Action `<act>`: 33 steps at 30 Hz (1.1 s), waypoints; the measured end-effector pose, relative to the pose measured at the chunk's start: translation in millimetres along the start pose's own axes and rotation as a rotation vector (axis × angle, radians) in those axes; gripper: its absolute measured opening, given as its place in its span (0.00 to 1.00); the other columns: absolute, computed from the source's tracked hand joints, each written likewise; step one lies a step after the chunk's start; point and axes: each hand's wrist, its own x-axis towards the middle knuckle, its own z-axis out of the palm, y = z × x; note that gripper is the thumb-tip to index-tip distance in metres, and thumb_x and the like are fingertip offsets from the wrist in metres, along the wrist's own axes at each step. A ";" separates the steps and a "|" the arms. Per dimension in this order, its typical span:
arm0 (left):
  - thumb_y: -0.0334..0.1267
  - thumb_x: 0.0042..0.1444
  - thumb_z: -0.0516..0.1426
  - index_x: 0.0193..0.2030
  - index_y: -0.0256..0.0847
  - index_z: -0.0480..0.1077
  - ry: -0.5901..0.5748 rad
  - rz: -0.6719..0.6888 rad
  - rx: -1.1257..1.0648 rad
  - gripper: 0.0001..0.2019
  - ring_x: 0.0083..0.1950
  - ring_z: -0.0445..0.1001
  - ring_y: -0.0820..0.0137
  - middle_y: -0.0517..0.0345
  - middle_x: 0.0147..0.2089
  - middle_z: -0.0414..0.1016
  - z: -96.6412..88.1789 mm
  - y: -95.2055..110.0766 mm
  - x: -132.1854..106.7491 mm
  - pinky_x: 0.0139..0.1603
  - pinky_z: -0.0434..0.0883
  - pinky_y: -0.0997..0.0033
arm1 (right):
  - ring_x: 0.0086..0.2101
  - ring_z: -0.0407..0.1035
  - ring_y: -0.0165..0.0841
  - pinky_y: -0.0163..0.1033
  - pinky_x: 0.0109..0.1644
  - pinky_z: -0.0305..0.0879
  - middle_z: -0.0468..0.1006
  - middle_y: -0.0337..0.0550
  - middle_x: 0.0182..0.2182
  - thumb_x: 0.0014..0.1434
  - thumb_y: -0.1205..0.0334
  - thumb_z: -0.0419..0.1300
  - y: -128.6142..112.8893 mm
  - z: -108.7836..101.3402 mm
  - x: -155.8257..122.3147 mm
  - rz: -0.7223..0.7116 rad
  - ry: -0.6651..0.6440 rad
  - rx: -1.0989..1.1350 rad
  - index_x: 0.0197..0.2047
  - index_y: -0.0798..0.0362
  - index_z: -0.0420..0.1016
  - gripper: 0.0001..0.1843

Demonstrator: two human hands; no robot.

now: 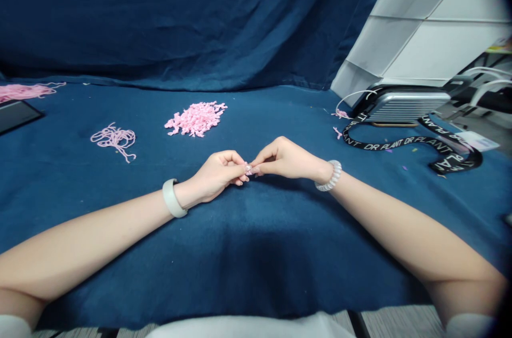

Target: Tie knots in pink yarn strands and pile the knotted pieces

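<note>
My left hand and my right hand meet fingertip to fingertip over the middle of the blue cloth. Both are closed in a pinch on a tiny pinkish piece, mostly covered by the fingers; it looks like yarn, though its shape is hard to make out. Behind my hands lies a heap of short pink knotted yarn pieces. To the left, a loose tangle of pale pink yarn rests on the cloth.
At the far left are a bundle of pink yarn and a dark flat device. On the right, a black lettered strap curls before a silver ridged case. Yarn scraps lie near the strap. A blue curtain hangs behind.
</note>
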 end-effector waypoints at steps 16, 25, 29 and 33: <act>0.35 0.46 0.63 0.29 0.34 0.68 -0.021 -0.030 0.011 0.09 0.27 0.73 0.75 0.53 0.27 0.75 0.6 3.0 -2.2 0.29 0.71 0.77 | 0.22 0.67 0.26 0.32 0.29 0.58 0.79 0.39 0.25 0.54 0.64 0.59 -2.8 -0.1 -0.7 -0.120 0.046 -0.259 0.33 0.54 0.81 0.09; 0.33 0.52 0.54 0.33 0.38 0.61 0.020 -0.143 -0.078 0.04 0.31 0.77 0.66 0.51 0.30 0.76 9.6 25.0 -10.6 0.36 0.74 0.65 | 0.30 0.70 0.30 0.35 0.37 0.62 0.78 0.45 0.31 0.57 0.71 0.54 -12.6 4.2 -4.8 -0.240 -0.004 -0.504 0.37 0.57 0.74 0.08; 0.33 0.52 0.53 0.38 0.40 0.59 0.053 -0.174 -0.064 0.07 0.31 0.77 0.64 0.51 0.28 0.76 12.5 32.3 -14.5 0.38 0.73 0.61 | 0.32 0.71 0.31 0.35 0.38 0.63 0.77 0.46 0.32 0.59 0.71 0.53 -12.6 7.0 -5.2 -0.282 -0.016 -0.513 0.38 0.56 0.74 0.09; 0.33 0.52 0.53 0.40 0.40 0.59 0.079 -0.172 -0.111 0.09 0.33 0.77 0.63 0.51 0.28 0.75 12.4 38.0 -18.0 0.41 0.72 0.58 | 0.34 0.71 0.31 0.35 0.40 0.65 0.78 0.46 0.34 0.58 0.72 0.53 -7.3 7.2 -3.5 -0.321 0.029 -0.490 0.39 0.56 0.75 0.10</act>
